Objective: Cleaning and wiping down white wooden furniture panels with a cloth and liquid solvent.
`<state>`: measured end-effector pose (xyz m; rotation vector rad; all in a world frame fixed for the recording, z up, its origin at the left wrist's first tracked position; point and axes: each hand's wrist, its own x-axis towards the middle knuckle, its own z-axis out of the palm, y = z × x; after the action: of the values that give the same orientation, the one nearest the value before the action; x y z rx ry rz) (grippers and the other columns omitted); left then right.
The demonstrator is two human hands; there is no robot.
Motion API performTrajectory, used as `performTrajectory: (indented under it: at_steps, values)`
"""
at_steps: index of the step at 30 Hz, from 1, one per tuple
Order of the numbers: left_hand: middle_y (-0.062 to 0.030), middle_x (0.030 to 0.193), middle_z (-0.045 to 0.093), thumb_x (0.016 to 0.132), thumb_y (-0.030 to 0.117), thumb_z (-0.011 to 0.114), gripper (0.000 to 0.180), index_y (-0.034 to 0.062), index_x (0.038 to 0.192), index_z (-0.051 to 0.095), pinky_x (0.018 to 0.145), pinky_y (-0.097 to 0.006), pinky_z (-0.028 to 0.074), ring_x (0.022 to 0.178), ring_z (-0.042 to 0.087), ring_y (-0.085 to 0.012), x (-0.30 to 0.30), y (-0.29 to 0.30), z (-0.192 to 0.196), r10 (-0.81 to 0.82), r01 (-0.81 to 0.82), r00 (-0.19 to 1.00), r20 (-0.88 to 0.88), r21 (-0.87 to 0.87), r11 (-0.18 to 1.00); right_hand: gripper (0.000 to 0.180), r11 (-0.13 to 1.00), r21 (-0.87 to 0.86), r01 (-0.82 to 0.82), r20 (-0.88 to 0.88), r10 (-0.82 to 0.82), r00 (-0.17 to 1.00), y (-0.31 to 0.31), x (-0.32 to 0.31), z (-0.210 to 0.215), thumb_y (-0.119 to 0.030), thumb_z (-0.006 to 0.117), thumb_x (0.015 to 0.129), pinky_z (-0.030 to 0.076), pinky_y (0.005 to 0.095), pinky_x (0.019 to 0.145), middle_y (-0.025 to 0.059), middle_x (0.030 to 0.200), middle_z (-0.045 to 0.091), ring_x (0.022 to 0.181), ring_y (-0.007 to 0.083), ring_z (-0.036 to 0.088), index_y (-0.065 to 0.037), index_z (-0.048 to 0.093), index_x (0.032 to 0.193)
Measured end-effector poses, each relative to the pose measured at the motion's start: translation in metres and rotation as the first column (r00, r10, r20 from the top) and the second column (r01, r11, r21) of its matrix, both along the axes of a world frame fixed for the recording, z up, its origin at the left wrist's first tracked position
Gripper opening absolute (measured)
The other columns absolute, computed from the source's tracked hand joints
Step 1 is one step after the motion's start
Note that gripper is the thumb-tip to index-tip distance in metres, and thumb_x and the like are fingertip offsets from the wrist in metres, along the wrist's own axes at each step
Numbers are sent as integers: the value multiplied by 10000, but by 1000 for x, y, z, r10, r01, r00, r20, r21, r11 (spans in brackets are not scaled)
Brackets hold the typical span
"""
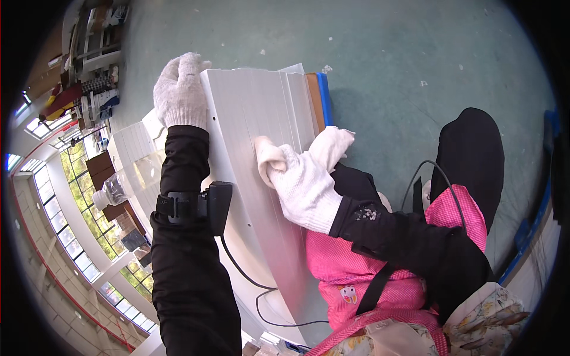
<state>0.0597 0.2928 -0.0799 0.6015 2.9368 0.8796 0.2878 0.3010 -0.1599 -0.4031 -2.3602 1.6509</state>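
A tall white panel [237, 118] with small holes along its left edge stands in front of me, at the outer side of a stack. My left hand [183, 89], in a white knitted glove, has its fingers curled round the panel's far left corner. My right hand [303, 190], gloved the same way, is closed on a white cloth [333, 148]. One end of the cloth sticks out beyond the hand, and a folded part lies against the panel's face. The right fingertips are mostly hidden by the cloth and glove.
A brown board [315, 101] and a blue edge [325, 98] stand behind the panel. A clear plastic bottle [113, 193] is left of my left forearm. A black cable [255, 279] hangs from the wrist device [218, 207]. Green floor [404, 59] lies beyond.
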Motion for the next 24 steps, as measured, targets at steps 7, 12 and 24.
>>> performTrajectory:
  at_steps: [7,12,24]
  values:
    - [-69,873,744,896,317,551,365,-10,987,687,876,-271,452,873,646,-160,-2,-3,-1,-5,5,1000,5,1,1000,245,981,172,-91,-4,93,996,14,-2,2,-94,536,804,464,467,620,208,949,528,717,369,587,18,489,1018]
    - [-61,874,745,892,325,555,368,-8,972,691,878,-269,451,881,646,-157,-1,-3,-2,1,-1,1000,17,11,1000,286,977,169,-128,18,127,992,16,-12,-5,-107,544,796,461,471,612,218,971,529,731,359,594,26,503,1046]
    - [-65,874,745,888,322,558,365,-6,982,689,869,-269,454,876,646,-159,1,-2,-1,-14,13,1000,-14,-6,1000,266,972,142,-189,76,180,981,14,-1,4,-134,553,832,466,471,689,195,997,543,799,349,604,9,518,1054]
